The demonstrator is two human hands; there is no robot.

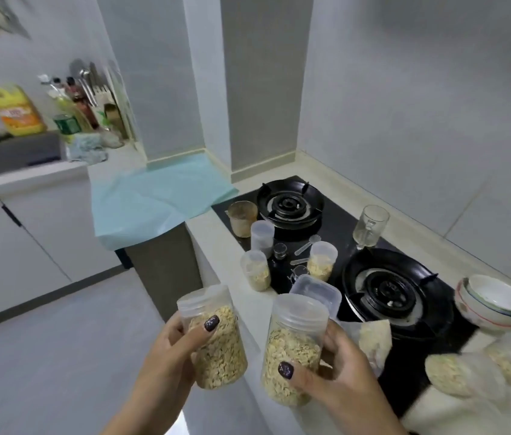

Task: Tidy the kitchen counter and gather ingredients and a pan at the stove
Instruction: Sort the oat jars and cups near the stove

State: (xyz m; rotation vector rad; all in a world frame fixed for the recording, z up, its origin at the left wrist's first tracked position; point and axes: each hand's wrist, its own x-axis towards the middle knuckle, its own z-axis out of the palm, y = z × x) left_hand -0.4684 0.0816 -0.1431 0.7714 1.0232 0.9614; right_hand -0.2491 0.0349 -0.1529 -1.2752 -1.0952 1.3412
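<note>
The pale worktop [216, 246] wraps round the corner, with a light blue sheet [157, 196] draped over its edge on the left and a black two-burner gas hob [335, 233] set into it on the right. Way back left there's a yellow detergent bottle [12, 109] and some sauce bottles, all pretty blurry. At the hob's right end sits a stack of white bowls [492, 301], and nearer the front edge a couple of clear bags of oats [455, 373]. Between the burners there's a glass mug [370, 226], a murky glass beaker [243, 218], an empty lidded plastic jar [262, 235], two small jars of oats [255, 271] and [321, 260], plus a clear lidded box [317, 293]. Both hands are busy: the left hand [172, 346] has its grip curled round one jar of oats [213, 337], thumb on the front, and the right hand [335, 372] grips a second jar of oats [292, 350] the same way. Both jars are held up in the air just off the worktop's front edge, side by side but not touching.
</note>
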